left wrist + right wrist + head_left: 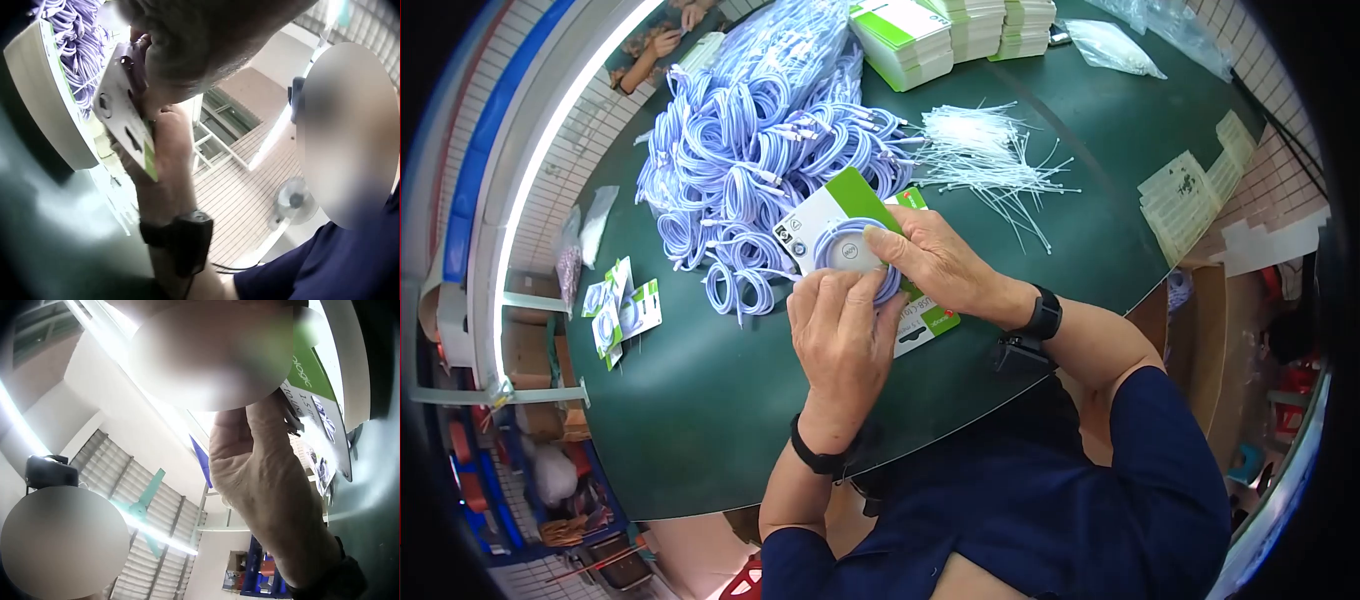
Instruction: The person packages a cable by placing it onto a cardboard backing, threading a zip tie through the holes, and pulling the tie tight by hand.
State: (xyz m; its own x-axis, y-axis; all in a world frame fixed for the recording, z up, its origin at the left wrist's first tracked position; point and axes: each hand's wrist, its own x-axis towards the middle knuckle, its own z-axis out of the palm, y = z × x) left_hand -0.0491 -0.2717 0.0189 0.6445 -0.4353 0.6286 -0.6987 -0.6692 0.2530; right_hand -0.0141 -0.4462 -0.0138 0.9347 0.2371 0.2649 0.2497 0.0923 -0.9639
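In the head view a white-and-green backing card (808,218) carries a coiled lilac cable (827,240) on its face. My right hand (945,262) grips the card from its right side, thumb over the coil and fingers behind. The fingertips of my left hand (838,325) are bent in at the coil's lower edge and pinch the cable there. What lies under those fingertips is hidden. More green-and-white cards (930,322) lie beneath the held one. The left wrist view shows the held card (122,112) side-on.
A big heap of coiled lilac cables (740,150) covers the back left. Loose white cable ties (990,150) lie behind my right hand, with stacks of cards (920,50) beyond. Several carded cables (622,308) sit at the left. A clear bag (1112,46) lies far right.
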